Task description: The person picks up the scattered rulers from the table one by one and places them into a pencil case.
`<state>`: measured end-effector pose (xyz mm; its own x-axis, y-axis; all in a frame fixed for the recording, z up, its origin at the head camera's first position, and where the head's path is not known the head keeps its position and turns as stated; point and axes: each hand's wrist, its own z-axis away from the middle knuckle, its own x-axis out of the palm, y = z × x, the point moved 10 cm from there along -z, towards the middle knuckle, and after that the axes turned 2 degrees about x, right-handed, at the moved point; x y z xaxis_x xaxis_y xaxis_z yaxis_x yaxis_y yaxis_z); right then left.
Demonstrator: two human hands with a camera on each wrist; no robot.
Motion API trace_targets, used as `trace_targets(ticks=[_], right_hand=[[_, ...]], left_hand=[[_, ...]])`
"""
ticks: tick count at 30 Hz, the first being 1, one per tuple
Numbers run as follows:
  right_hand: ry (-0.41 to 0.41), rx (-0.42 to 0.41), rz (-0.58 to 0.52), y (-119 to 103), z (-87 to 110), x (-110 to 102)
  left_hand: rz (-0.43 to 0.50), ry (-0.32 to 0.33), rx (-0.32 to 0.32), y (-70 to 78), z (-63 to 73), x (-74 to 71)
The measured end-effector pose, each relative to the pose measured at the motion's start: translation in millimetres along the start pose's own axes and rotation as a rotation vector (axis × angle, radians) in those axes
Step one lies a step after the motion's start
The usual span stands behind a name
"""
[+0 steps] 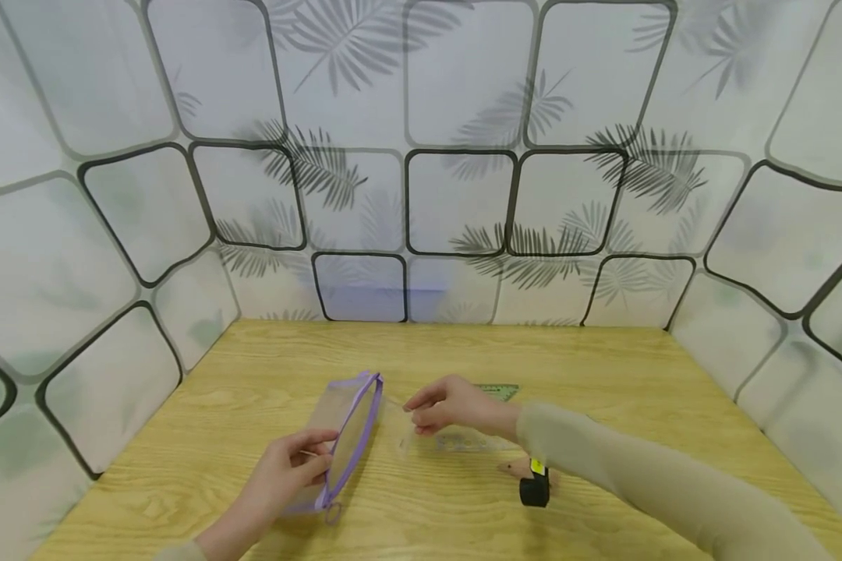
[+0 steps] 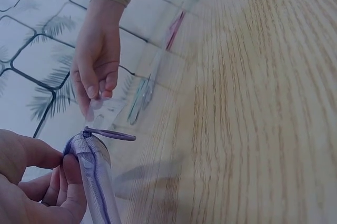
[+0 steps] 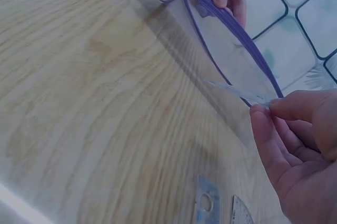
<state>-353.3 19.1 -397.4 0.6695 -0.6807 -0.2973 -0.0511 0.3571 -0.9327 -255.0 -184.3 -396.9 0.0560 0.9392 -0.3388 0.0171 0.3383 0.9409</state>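
A see-through pouch (image 1: 333,409) with purple zip edging is tilted on the wooden table, its mouth spread open toward the right. My left hand (image 1: 288,467) pinches the near side of its edging between thumb and fingers. Close to the mouth, my right hand (image 1: 456,405) pinches a thin clear plastic piece (image 3: 239,93) between thumb and fingertips. Its pointed end overlaps the pouch opening in the right wrist view; its full outline is hard to see. A purple ring pull (image 1: 333,513) hangs at the pouch's near corner.
Under and beyond my right forearm lie a clear ruler with holes (image 1: 473,444) and a green set square (image 1: 501,390). A pink item (image 2: 175,30) lies farther along the table. A black device (image 1: 535,488) sits at my right sleeve. Patterned cloth walls surround the table.
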Motion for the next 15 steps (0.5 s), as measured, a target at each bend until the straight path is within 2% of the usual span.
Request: trace_targets(ticks=[5,9,15], right_hand=[[-0.006,0.013,-0.017,2,-12.9,1],[-0.012,0.022,-0.025,3,-19.5,2],[-0.024,0.027,-0.069,3,-26.4,7]], left_hand=[[-0.011,0.000,0.022,1.0,1.0,0.1],[-0.002,0.000,0.004,1.3,1.2,1.0],[0.020,-0.010,0.013,3.5,0.4,3.6]])
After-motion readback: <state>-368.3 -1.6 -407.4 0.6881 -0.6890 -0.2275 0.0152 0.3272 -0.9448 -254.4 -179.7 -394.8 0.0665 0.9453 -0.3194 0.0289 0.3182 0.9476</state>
